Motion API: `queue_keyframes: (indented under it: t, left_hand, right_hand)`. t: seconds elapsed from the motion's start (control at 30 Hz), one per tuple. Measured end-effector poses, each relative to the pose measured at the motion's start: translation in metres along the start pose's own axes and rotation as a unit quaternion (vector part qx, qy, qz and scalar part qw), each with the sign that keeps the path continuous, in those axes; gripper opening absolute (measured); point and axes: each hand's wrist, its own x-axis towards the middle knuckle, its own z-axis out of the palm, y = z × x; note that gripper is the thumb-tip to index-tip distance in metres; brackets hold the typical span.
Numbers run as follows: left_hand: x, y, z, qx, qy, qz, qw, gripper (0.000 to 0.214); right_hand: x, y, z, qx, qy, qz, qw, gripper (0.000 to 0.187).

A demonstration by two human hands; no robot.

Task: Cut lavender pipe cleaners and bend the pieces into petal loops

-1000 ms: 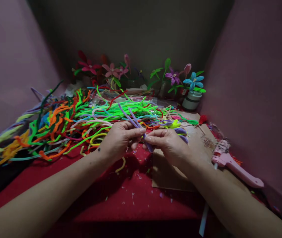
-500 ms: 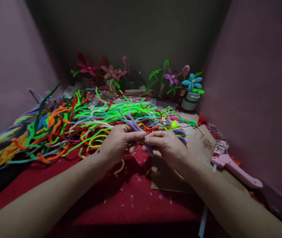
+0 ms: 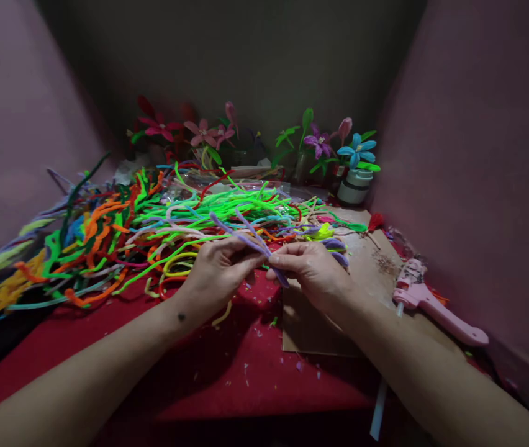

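A purple pipe cleaner, folded with two free ends pointing up and left, is held over the red cloth. My right hand pinches it between thumb and forefinger near its lower end, which pokes out below the fingers. My left hand is closed on the same pipe cleaner from the left, thumb and fingers around it; its fingertips are partly hidden. Just behind my right hand lie some purple looped pieces on a cardboard sheet.
A heap of coloured pipe cleaners spreads across the left and middle. Pipe-cleaner flowers stand along the back wall, one in a white jar. A pink glue gun with a glue stick lies at the right. Scraps dot the red cloth.
My left hand has shifted slightly left and down along the pipe cleaner, and its free ends spread wider apart. My right hand keeps its pinch. The whole view has moved slightly.
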Motion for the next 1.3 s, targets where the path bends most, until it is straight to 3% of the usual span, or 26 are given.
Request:
queue_keyframes:
  t: [0.1,0.23,0.33,0.43,0.5,0.57,0.63,0.7,0.73,0.8,0.87,0.9,1.0,1.13,1.2,1.3]
  left_hand:
    - [-0.001,-0.013,0.0,0.071,0.028,0.126,0.989,0.011]
    - [0.002,-0.021,-0.008,0.172,0.021,0.208,0.963,0.013]
    - [0.005,-0.015,-0.016,0.304,-0.029,0.335,0.891,0.016]
    - [0.004,-0.003,-0.02,0.398,-0.089,0.377,0.832,0.023]
    - [0.002,0.004,-0.02,0.4,-0.094,0.345,0.844,0.023]
    - [0.0,0.008,-0.019,0.349,-0.098,0.276,0.89,0.018]
    - [0.0,0.009,-0.018,0.238,-0.126,0.139,0.953,0.014]
    - [0.003,0.006,-0.017,0.066,-0.157,-0.045,0.984,0.01]
    - [0.004,0.004,-0.016,-0.034,-0.166,-0.128,0.977,0.01]
    - [0.008,0.001,-0.014,-0.216,-0.179,-0.245,0.928,0.013]
    - [0.01,-0.002,-0.011,-0.323,-0.192,-0.297,0.878,0.017]
    - [0.01,-0.002,-0.011,-0.341,-0.195,-0.301,0.869,0.018]
    - [0.009,0.001,-0.012,-0.292,-0.164,-0.239,0.911,0.015]
    - [0.003,0.011,-0.016,-0.117,-0.113,-0.123,0.979,0.013]
    - [0.0,0.017,-0.016,-0.026,-0.079,-0.055,0.995,0.014]
    - [-0.002,0.023,-0.013,0.057,-0.049,0.027,0.997,0.011]
  right_hand:
    - [0.0,0.001,0.0,-0.017,-0.001,0.01,1.0,0.013]
    - [0.0,0.002,-0.002,-0.045,-0.023,0.019,0.999,0.015]
    - [-0.001,0.0,-0.003,-0.072,-0.045,0.018,0.996,0.013]
    - [-0.002,-0.002,-0.003,-0.093,-0.065,0.011,0.994,0.013]
    - [-0.003,-0.002,-0.001,-0.118,-0.071,0.002,0.99,0.015]
    - [-0.006,-0.002,0.002,-0.173,-0.065,-0.027,0.982,0.015]
    - [-0.011,-0.001,0.005,-0.269,-0.035,-0.105,0.957,0.014]
    - [-0.016,0.001,0.007,-0.384,0.01,-0.233,0.893,0.015]
    - [-0.019,0.002,0.007,-0.435,0.029,-0.299,0.849,0.015]
    - [-0.022,0.004,0.007,-0.504,0.054,-0.397,0.766,0.017]
    - [-0.023,0.005,0.006,-0.532,0.06,-0.444,0.719,0.017]
    - [-0.023,0.005,0.005,-0.535,0.061,-0.452,0.711,0.017]
    - [-0.022,0.005,0.005,-0.514,0.063,-0.442,0.733,0.017]
    - [-0.019,0.005,0.006,-0.472,0.081,-0.406,0.779,0.016]
    - [-0.019,0.003,0.006,-0.442,0.087,-0.369,0.813,0.014]
    - [-0.017,0.0,0.007,-0.372,0.068,-0.28,0.882,0.014]
